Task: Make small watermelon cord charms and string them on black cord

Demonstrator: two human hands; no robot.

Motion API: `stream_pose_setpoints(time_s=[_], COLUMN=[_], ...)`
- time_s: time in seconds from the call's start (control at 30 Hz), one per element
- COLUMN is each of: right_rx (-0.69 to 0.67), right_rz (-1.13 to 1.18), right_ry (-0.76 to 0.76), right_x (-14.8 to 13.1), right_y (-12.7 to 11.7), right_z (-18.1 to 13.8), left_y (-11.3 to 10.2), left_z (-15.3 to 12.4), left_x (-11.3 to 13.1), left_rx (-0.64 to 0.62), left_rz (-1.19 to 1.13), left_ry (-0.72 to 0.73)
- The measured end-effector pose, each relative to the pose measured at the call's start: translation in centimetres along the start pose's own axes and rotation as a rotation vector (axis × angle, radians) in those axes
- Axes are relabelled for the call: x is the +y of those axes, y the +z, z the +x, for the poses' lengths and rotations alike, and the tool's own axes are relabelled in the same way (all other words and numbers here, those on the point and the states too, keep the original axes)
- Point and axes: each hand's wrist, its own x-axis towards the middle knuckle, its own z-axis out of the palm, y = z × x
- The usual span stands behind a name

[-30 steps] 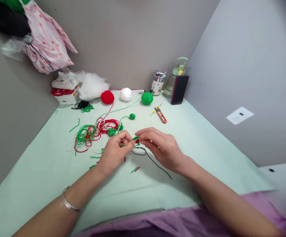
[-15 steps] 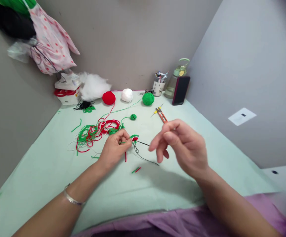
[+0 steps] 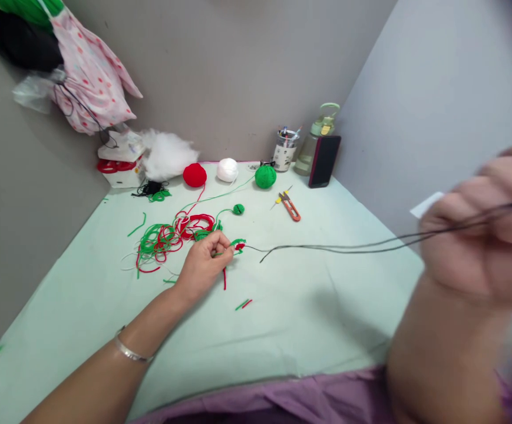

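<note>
My left hand [image 3: 207, 259] pinches a small red and green crocheted piece [image 3: 240, 244] between thumb and fingertips, just above the table. From that piece a black thread [image 3: 348, 248] runs doubled to the right, drawn nearly straight, with a loose tail near the piece. My right hand [image 3: 481, 235], blurred and close to the camera at the right edge, is closed with the thread's far end at its fingers. Whether a needle is there I cannot make out. Tangled red, green and white yarn [image 3: 161, 238] lies left of my left hand, with a small green crocheted ball [image 3: 238, 209] behind it.
Red [image 3: 194, 175], white [image 3: 227, 169] and green yarn balls [image 3: 265, 176] line the back. Orange thread snips [image 3: 290, 207] lie mid-table. Behind stand a pen cup [image 3: 284, 154], a bottle [image 3: 307, 153] and a phone [image 3: 325, 161]. White stuffing [image 3: 169, 156] sits back left; short yarn scraps [image 3: 244, 304] lie in front.
My right hand has swept far to the right and closer to the camera, pulling the black thread out long. My left hand stays in place with the crocheted piece.
</note>
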Motion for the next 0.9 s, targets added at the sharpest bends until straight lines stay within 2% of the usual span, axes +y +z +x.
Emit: stream_pose_setpoints(time_s=[0.07, 0.13, 0.23, 0.33, 0.4, 0.5, 0.9], right_rx=[0.029, -0.105, -0.361, -0.450, -0.446, -0.469, -0.530], right_rz=[0.203, 0.267, 0.103, -0.159, -0.296, -0.404, -0.499], right_ry=[0.038, 0.032, -0.113, -0.335, -0.422, -0.466, -0.483], right_x=[-0.5, -0.6, 0.1, 1.0, 1.4, 1.6, 1.7], right_y=[2.5, 5.2, 8.5, 10.6, 11.3, 11.7, 11.8], right_z=[0.1, -0.2, -1.4, -2.7, -3.2, -3.5, -3.6], left_y=[0.0, 0.1, 0.2, 0.2, 0.2, 0.2, 0.5], left_z=[-0.1, -0.3, -0.5, -0.7, -0.8, -0.9, -1.1], left_x=[0.1, 0.3, 0.6, 0.9, 1.1, 1.2, 0.7], left_rx=[-0.025, -0.036, -0.039, -0.052, -0.058, -0.057, -0.063], left_rz=[-0.038, -0.064, -0.087, -0.093, -0.084, -0.060, 0.005], left_ry=[-0.002, -0.005, -0.018, -0.019, -0.009, 0.001, 0.034])
